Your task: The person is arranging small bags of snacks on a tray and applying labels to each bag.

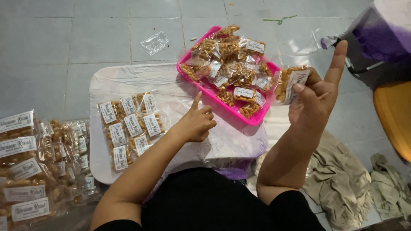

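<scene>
A small clear snack packet (291, 85) with a white label was pinched between the thumb and bent fingers of the right hand (314, 102), whose index finger was raised straight, just beside the pink tray (222, 105) heaped with similar packets. The left hand (196, 123) was loosely curled and held nothing, its index finger pointing toward the tray. Labelled packets (128, 128) were laid in rows on the white-covered board (171, 81).
</scene>
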